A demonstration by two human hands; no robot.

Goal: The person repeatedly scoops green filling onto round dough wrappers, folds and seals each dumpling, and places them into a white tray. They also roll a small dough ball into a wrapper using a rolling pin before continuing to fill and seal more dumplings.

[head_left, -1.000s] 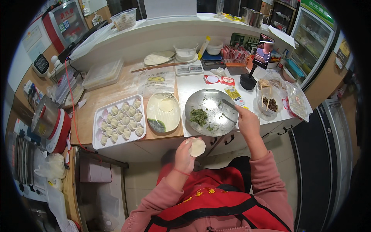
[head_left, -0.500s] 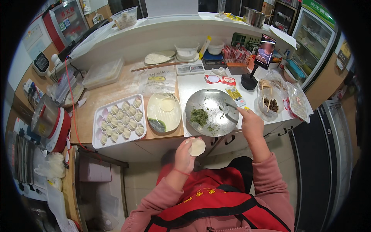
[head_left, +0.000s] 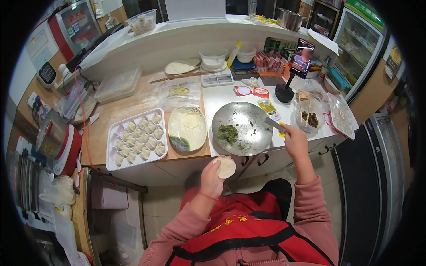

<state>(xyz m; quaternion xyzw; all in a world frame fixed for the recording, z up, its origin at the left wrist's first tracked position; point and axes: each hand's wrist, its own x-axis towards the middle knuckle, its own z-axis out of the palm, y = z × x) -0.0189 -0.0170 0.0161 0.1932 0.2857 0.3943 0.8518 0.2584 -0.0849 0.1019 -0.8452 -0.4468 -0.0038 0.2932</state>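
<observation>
My left hand (head_left: 212,178) holds a round white dumpling wrapper (head_left: 226,167) flat on its fingers, just in front of the counter edge. My right hand (head_left: 294,139) grips a flat metal spatula (head_left: 275,124) whose blade rests at the right rim of a wide steel bowl (head_left: 253,142). A small heap of green chopped filling (head_left: 228,132) lies in the bowl's left half. Left of the bowl stands an oval pale plate (head_left: 177,128) with one wrapper (head_left: 191,119) and a green smear. A white tray (head_left: 112,164) of several folded dumplings (head_left: 141,138) sits further left.
A phone on a black stand (head_left: 287,75), a clear tub with sticks (head_left: 308,111), a lidded tray (head_left: 341,116), a kitchen scale (head_left: 215,80) and a rolling pin (head_left: 182,76) crowd the counter. A red-and-steel pot (head_left: 60,144) stands at the left, a glass-door fridge (head_left: 355,35) at the right.
My right hand has drawn the spatula from inside the bowl back to its right rim. My left hand and the wrapper have stayed in place.
</observation>
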